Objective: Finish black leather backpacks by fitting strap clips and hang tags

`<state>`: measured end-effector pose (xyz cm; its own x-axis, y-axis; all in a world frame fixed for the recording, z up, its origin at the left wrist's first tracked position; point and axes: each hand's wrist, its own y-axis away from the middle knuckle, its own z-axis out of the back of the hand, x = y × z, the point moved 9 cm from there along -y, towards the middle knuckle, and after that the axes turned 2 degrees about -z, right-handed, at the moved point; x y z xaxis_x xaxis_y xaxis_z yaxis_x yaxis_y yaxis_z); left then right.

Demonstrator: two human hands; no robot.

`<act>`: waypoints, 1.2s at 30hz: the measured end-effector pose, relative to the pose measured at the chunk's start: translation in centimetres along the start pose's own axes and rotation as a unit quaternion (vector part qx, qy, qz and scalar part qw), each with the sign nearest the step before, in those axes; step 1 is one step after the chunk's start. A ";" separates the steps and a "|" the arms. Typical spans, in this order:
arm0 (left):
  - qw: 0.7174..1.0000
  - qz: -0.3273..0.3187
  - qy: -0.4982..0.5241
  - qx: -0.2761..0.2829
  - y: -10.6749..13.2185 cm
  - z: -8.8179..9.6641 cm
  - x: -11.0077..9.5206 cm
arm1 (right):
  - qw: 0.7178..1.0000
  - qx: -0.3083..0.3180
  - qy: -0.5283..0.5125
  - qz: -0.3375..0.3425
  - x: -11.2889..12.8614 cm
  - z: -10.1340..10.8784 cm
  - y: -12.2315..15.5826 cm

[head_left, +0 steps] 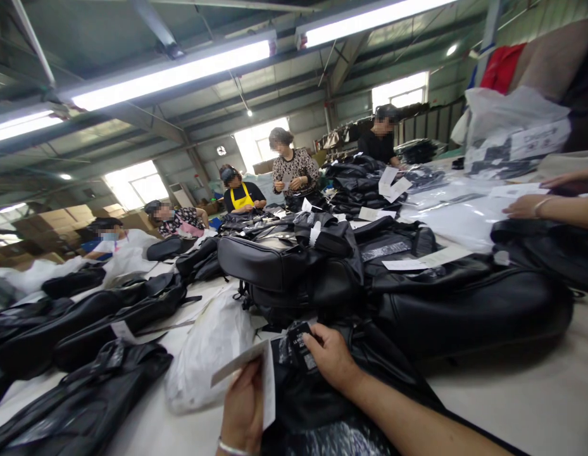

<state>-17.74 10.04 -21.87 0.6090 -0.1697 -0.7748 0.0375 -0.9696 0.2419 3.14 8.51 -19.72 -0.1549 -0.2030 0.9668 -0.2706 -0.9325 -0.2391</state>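
Toward the near edge of the counter [512, 392], my left grip [243, 405] clasps a white card [269, 389]; my right grip [335, 360] pinches a tag [300, 348] over a black bag [298, 408].

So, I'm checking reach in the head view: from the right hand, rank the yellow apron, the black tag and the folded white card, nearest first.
1. Black tag, in the right hand
2. Folded white card, in the left hand
3. Yellow apron, far back, left of centre
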 end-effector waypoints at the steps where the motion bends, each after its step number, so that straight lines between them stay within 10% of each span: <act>1: 1.000 0.011 0.003 0.000 0.2 -0.2 0.0 | 1.000 -0.005 -0.003 -0.006 -0.2 0.1 -0.1; 18: 0.934 0.118 -0.106 0.319 3.7 -4.3 1.7 | 0.998 -0.025 -0.059 -0.025 -1.2 1.0 -0.5; 30: 0.920 0.158 -0.212 0.291 4.6 -4.7 4.6 | 0.996 -0.039 -0.076 -0.023 -0.5 1.6 -0.1; 36: 0.952 0.126 -0.099 0.260 3.9 -4.5 2.7 | 0.996 -0.029 -0.084 -0.009 -0.1 1.3 0.0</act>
<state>-12.38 6.59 -20.43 0.3828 -0.3884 -0.8382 -0.5183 -0.8414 0.1532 4.40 8.13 -19.70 0.0093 -0.2383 0.9711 -0.3272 -0.9185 -0.2222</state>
